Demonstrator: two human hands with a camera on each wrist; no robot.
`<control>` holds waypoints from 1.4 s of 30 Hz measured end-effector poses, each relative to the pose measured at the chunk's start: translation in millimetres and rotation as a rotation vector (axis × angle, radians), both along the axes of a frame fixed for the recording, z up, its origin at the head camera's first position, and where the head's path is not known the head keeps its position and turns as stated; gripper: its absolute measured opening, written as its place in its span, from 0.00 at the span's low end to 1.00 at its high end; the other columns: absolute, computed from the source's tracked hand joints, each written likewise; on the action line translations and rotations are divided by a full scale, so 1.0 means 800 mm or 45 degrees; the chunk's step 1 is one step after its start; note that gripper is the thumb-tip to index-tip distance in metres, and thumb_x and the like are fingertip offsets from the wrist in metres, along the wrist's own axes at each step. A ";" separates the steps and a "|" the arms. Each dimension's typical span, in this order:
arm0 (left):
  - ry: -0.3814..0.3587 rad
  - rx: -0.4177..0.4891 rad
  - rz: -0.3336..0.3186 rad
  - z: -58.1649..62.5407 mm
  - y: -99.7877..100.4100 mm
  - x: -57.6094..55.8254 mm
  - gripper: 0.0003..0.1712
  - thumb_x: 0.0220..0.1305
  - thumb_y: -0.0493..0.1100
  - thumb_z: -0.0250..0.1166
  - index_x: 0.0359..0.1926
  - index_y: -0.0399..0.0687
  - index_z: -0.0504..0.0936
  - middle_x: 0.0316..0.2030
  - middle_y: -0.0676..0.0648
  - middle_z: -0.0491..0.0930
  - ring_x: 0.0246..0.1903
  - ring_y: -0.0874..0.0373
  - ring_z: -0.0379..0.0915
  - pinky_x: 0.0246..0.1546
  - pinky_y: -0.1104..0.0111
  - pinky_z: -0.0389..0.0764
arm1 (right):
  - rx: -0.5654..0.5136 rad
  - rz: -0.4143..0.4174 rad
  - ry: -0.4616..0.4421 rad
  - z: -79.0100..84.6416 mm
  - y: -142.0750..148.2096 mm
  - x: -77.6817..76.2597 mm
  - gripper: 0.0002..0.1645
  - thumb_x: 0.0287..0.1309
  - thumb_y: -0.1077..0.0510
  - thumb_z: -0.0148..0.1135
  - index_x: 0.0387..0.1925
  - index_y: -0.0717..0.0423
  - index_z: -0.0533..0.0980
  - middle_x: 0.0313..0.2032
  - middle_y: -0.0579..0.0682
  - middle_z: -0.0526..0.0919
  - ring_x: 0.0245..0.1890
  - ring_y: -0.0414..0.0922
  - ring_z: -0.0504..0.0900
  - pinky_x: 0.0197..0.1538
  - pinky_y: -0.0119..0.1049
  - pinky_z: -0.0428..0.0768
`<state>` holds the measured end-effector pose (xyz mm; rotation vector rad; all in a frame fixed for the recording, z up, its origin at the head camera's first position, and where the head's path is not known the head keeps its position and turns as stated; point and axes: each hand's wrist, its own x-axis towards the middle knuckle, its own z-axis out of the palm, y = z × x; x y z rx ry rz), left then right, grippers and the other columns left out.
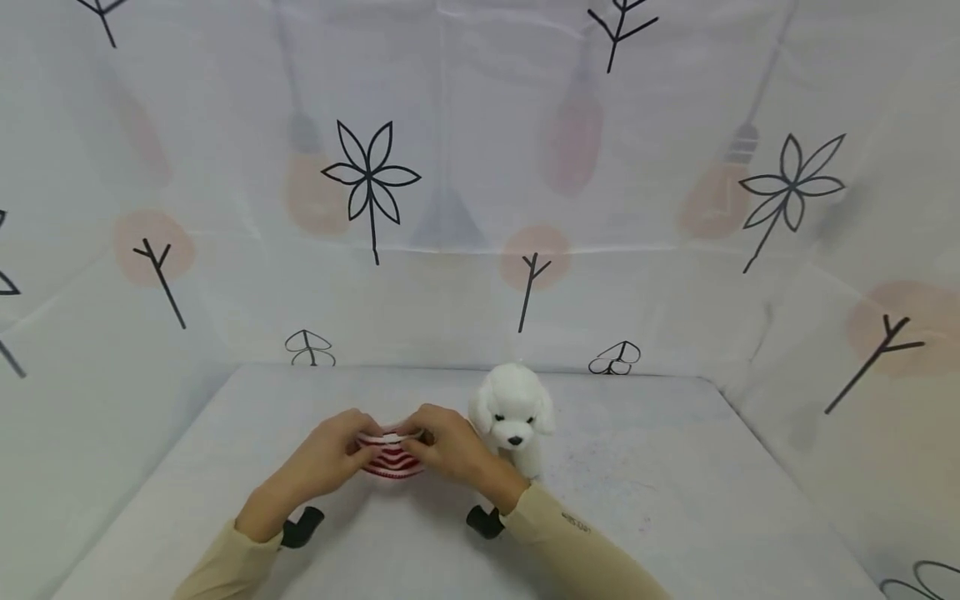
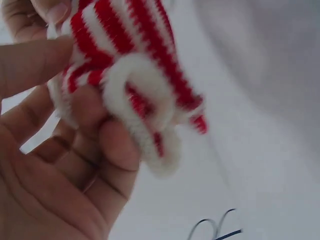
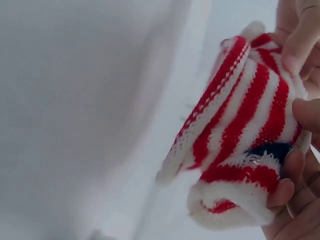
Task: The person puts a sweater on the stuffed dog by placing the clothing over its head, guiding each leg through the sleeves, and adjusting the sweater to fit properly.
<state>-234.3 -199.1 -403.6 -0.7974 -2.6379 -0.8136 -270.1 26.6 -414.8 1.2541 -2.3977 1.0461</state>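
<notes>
Between both hands hangs a small knitted sweater [image 1: 392,460] with red and white stripes, held up over the table in front of the person. My left hand [image 1: 330,454] pinches its left side between thumb and fingers. The right hand [image 1: 453,446] grips the opposite side the same way. In the left wrist view, a rolled white cuff [image 2: 130,117] lies against the left fingers. The right wrist view shows the striped front [image 3: 245,110], a white-edged sleeve and a dark blue patch [image 3: 272,150] near the fingers.
A white plush dog [image 1: 516,408] stands on the white table [image 1: 637,483] just behind the right hand and forearm, its lower body partly covered by them. A pale curtain [image 1: 465,167] with plant and lamp prints encloses the table at the back and sides.
</notes>
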 end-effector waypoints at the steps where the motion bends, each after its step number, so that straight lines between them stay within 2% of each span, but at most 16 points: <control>1: 0.008 -0.002 -0.009 0.006 0.000 0.003 0.09 0.58 0.37 0.68 0.39 0.52 0.80 0.35 0.58 0.75 0.29 0.67 0.67 0.29 0.72 0.73 | -0.012 0.016 0.035 0.005 0.000 0.004 0.09 0.61 0.58 0.63 0.43 0.51 0.81 0.36 0.40 0.80 0.30 0.32 0.72 0.33 0.23 0.72; 6: 0.067 0.007 -0.023 0.034 0.003 0.016 0.09 0.58 0.37 0.69 0.38 0.53 0.80 0.33 0.60 0.74 0.27 0.68 0.65 0.26 0.73 0.72 | -0.033 0.057 0.223 0.032 -0.001 0.017 0.07 0.61 0.60 0.63 0.41 0.53 0.81 0.36 0.42 0.79 0.29 0.33 0.71 0.32 0.20 0.70; 11: 0.183 0.027 -0.077 0.049 0.014 0.017 0.10 0.58 0.36 0.69 0.38 0.52 0.79 0.32 0.60 0.73 0.26 0.69 0.66 0.26 0.74 0.73 | -0.038 0.086 0.331 0.059 0.011 0.022 0.07 0.59 0.62 0.63 0.40 0.54 0.81 0.35 0.43 0.79 0.30 0.33 0.72 0.33 0.20 0.71; 18: 0.252 0.015 -0.121 0.076 0.044 0.012 0.09 0.58 0.37 0.68 0.38 0.49 0.78 0.35 0.57 0.74 0.29 0.68 0.71 0.31 0.69 0.78 | -0.046 0.109 0.396 0.096 0.041 0.016 0.06 0.59 0.64 0.63 0.39 0.56 0.81 0.36 0.45 0.80 0.32 0.35 0.76 0.35 0.23 0.75; 22: 0.274 0.005 -0.146 0.097 0.065 0.008 0.08 0.59 0.39 0.68 0.39 0.47 0.79 0.35 0.56 0.74 0.30 0.67 0.73 0.32 0.71 0.78 | -0.070 0.114 0.415 0.114 0.063 0.014 0.07 0.57 0.65 0.64 0.39 0.57 0.80 0.35 0.45 0.79 0.30 0.35 0.73 0.33 0.24 0.74; 31: 0.360 -0.013 -0.225 0.142 0.115 -0.012 0.06 0.61 0.39 0.66 0.39 0.45 0.79 0.35 0.52 0.75 0.32 0.64 0.73 0.31 0.72 0.77 | -0.137 0.086 0.487 0.156 0.111 0.007 0.07 0.56 0.67 0.64 0.38 0.59 0.80 0.34 0.47 0.79 0.29 0.37 0.72 0.31 0.27 0.74; 37: 0.408 0.007 -0.295 0.154 0.148 -0.025 0.06 0.61 0.37 0.66 0.40 0.43 0.79 0.35 0.50 0.75 0.32 0.62 0.73 0.31 0.72 0.76 | -0.126 0.018 0.548 0.171 0.140 0.002 0.07 0.56 0.68 0.64 0.38 0.60 0.81 0.33 0.47 0.79 0.29 0.37 0.74 0.32 0.28 0.75; 42: 0.414 0.006 -0.321 0.149 0.167 -0.037 0.06 0.61 0.36 0.65 0.39 0.42 0.79 0.35 0.49 0.74 0.32 0.62 0.73 0.32 0.72 0.76 | -0.071 -0.002 0.572 0.172 0.161 -0.002 0.08 0.56 0.69 0.64 0.38 0.59 0.80 0.34 0.48 0.78 0.30 0.39 0.75 0.32 0.30 0.76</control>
